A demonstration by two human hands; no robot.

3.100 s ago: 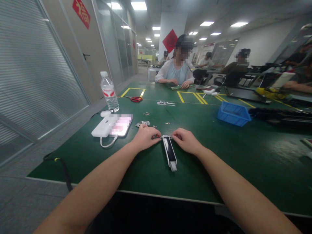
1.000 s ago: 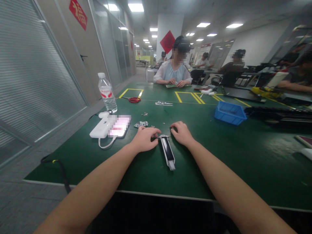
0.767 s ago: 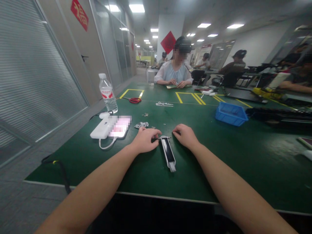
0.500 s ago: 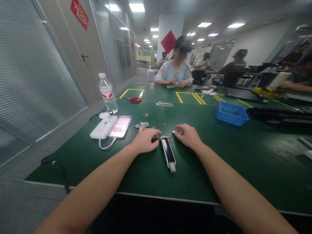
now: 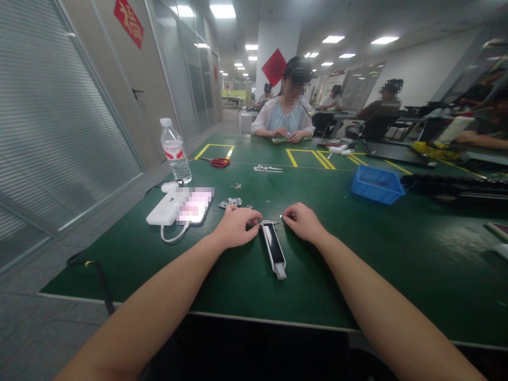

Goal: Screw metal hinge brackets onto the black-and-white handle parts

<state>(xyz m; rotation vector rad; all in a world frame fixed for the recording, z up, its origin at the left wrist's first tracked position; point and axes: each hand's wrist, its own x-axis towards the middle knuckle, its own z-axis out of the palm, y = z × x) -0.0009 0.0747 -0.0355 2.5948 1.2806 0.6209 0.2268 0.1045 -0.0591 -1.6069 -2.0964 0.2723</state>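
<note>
Two bare hands are working at the far end of a long white-framed piece (image 5: 273, 247), which is lying dark face up on the green table (image 5: 317, 286) between the forearms. From where I'm standing, the left hand (image 5: 238, 226) is grasping the left end of a thin rod (image 5: 271, 223), though its fingers are hiding the exact contact. The right hand (image 5: 304, 225) is pinching a tiny pale part (image 5: 281, 216) between thumb and forefinger, just beside the rod's right tip and apparently not touching it; its shape is too small for me to tell. As for progress, the rod is already sitting across the frame's end, while the pinched part is being held off it, so I'm judging that end to be unfinished. One loose ring (image 5: 268, 201) is lying beyond the frame, a small cluster of hardware (image 5: 237, 186) is resting farther off, and a metal bracket (image 5: 230, 203) is lying past the left hand, all of them seemingly unfitted. Across the table, a co-worker (image 5: 283, 119) is bending over separate parts.
</note>
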